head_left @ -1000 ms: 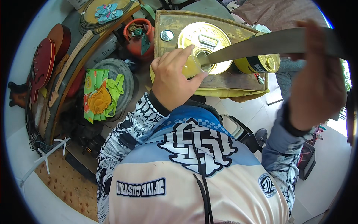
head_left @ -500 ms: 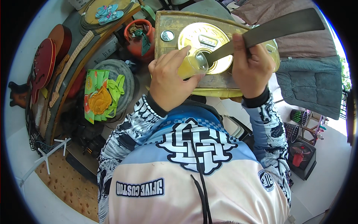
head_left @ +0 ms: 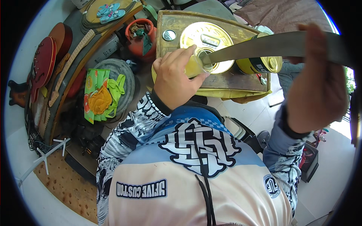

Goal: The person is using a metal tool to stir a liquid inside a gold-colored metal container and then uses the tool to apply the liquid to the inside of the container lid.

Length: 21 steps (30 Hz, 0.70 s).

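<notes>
Left hand (head_left: 175,77): wrapped round tilted, yellow-filled clear plastic cup (head_left: 193,67). Right hand (head_left: 318,81): pinching long grey flat strip (head_left: 267,47), tip at cup's mouth; steady cup advisable.

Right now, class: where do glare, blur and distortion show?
Head view: glare whitens parts of the gold lid; head view: the right hand looks softer and darker than the left hand; head view: the wooden bench edge bows, and the corners go black.
</notes>
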Each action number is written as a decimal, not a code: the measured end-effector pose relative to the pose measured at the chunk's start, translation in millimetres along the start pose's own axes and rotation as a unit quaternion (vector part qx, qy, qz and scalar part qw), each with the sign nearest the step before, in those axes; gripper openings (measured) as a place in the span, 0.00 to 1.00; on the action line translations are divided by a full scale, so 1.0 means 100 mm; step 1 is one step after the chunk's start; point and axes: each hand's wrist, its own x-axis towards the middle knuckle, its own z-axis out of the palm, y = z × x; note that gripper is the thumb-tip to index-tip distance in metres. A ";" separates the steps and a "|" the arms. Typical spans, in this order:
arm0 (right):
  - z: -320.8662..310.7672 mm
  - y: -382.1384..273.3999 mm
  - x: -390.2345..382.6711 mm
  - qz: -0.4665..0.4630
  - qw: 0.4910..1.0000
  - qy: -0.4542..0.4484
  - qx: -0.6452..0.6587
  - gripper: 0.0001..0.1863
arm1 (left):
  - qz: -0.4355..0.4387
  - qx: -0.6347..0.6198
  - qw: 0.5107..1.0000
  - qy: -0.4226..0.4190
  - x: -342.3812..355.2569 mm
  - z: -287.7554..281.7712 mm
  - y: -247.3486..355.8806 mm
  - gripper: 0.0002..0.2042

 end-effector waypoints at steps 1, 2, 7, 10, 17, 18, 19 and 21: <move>0.25 -0.19 -0.10 0.178 0.950 0.112 0.231 0.08 | -0.009 0.008 1.000 0.007 -0.03 0.00 -0.04 0.30; 0.26 -0.30 -0.10 0.145 0.974 0.046 0.168 0.07 | -0.005 0.006 1.000 0.006 -0.03 0.00 -0.04 0.30; 0.73 -0.24 -0.45 0.068 0.977 0.013 0.203 0.04 | -0.005 0.000 1.000 0.012 0.00 0.00 -0.02 0.30; 0.87 -0.19 -0.59 0.107 0.969 -0.014 0.220 0.05 | -0.006 -0.012 1.000 0.010 -0.02 -0.02 -0.01 0.30; 0.75 0.02 -0.51 0.150 0.969 -0.004 0.198 0.07 | -0.011 -0.008 1.000 0.010 -0.06 -0.05 -0.05 0.30; 0.64 0.04 -0.42 0.185 0.966 -0.001 0.180 0.07 | -0.013 -0.008 1.000 0.010 -0.07 -0.05 -0.06 0.30; 0.56 0.06 -0.34 0.219 0.962 0.003 0.163 0.09 | -0.015 -0.007 1.000 0.011 -0.08 -0.05 -0.06 0.30; 0.39 0.17 -0.19 0.234 0.957 0.072 0.158 0.11 | -0.014 -0.011 1.000 0.010 -0.06 -0.04 -0.05 0.30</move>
